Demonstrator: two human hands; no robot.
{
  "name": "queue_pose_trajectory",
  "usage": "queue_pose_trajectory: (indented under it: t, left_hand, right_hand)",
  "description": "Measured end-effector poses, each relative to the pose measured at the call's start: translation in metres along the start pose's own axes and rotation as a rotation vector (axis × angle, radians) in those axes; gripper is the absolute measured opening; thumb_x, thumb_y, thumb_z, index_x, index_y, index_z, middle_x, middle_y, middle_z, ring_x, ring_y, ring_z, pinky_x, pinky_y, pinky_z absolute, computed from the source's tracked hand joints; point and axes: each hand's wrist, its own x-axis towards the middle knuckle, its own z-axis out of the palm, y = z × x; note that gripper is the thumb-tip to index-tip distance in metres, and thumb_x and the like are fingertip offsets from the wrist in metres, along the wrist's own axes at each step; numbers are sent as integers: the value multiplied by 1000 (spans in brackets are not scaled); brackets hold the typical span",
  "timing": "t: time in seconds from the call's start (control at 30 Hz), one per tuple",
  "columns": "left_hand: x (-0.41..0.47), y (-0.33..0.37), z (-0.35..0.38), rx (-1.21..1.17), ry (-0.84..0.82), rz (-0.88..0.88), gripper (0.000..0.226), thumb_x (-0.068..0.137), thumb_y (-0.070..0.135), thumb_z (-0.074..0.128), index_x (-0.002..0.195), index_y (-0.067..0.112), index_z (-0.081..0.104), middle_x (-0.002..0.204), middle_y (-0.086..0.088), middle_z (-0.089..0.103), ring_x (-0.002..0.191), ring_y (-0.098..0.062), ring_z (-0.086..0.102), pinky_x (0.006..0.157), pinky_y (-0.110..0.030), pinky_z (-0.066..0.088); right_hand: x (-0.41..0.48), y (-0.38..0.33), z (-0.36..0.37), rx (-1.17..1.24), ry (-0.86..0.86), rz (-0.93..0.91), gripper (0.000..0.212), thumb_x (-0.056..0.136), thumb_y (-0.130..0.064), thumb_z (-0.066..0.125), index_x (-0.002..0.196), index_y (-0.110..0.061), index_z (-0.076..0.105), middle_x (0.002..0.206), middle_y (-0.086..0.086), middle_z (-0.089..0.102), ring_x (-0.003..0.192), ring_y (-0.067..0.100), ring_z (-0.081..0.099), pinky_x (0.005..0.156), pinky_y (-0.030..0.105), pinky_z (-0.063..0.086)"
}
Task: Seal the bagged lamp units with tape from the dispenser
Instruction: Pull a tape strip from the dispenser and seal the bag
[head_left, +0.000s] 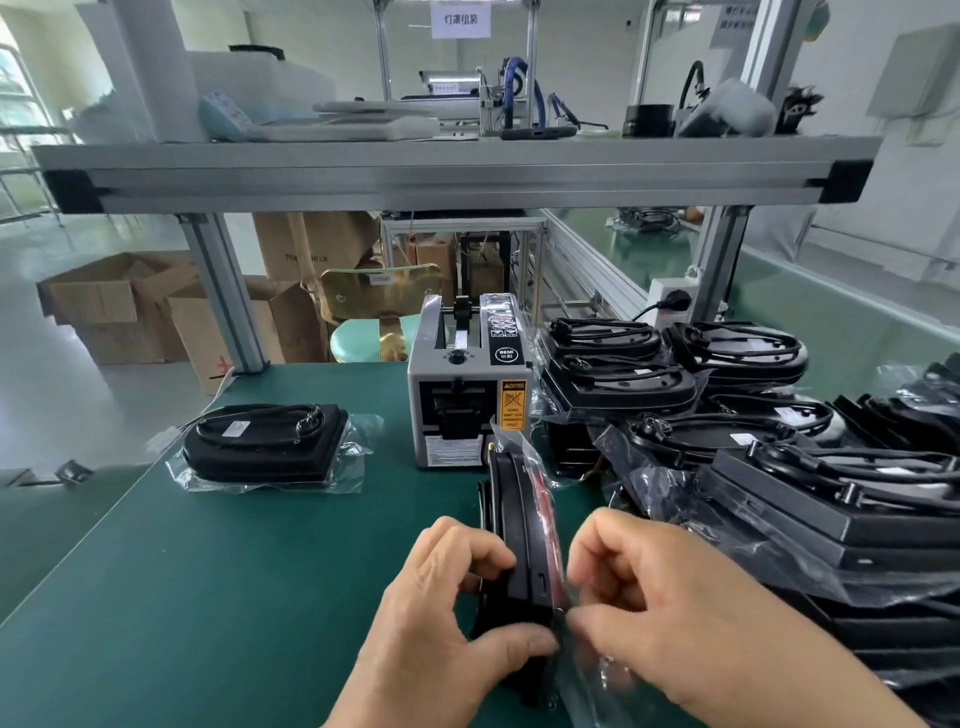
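FACTORY PACKING LINE: At far left on the green table (156, 597), a lone lamp unit (265, 447) lies flat in its bag, well apart from the work. At centre stands the tape dispenser (467, 410); whether a cut strip waits at its mouth cannot be made out. Just in front of it, a person props the held lamp unit (519, 530) on its edge. The left hand (441, 613) curls round the black body, while the right hand (675, 623) pinches loose bag plastic against the rim. The hazard looks plain: one hand must let go to fetch tape, and the flap could spring open or the upright unit topple. To the right, a pile of bagged units (618, 384) crowds the table. The count: one dispenser, one unit lying apart, one in hand and at least six piled, with others hidden beneath.
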Motion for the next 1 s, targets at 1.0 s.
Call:
queue_pose_trajectory:
  t: [1.0]
  left_hand:
    - [161,-58,10,-702,351,-1023,18,94,20,67,81,7,68,46,4,61,36,-2,54,33,-13,36]
  right_hand:
    - [26,14,18,259,270,15,20,88,-31,71,78,-18,61,49,-11,48,43,1,41,49,12,38]
